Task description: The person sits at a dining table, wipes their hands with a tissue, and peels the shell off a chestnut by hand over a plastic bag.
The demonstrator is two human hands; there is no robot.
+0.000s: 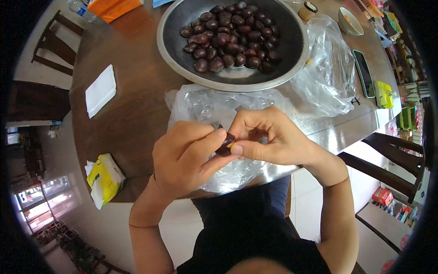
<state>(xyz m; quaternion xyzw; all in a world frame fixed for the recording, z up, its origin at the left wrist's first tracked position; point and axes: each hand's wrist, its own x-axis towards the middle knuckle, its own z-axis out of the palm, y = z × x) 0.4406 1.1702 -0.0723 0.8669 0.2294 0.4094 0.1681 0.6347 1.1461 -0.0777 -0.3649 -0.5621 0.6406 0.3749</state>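
Note:
A dark brown chestnut (224, 148) is held between my two hands, over the table's near edge. My left hand (185, 155) is closed round it with thumb and fingers. From the other side my right hand (273, 137) pinches at its edge, where a small patch of yellow flesh shows by the thumb. The right fingertips are partly hidden. Under both hands lies a crumpled clear plastic bag (196, 102). Just beyond it stands a wide metal basin (164, 50), holding many whole chestnuts (228, 41).
On the left are a folded white paper (101, 91) and a yellow tissue pack (107, 178). Another clear plastic bag (326, 68), a phone (363, 73), a yellow packet (384, 94), a small jar (308, 10) and a white bowl (350, 23) are on the right. An orange box (112, 8) stands far left.

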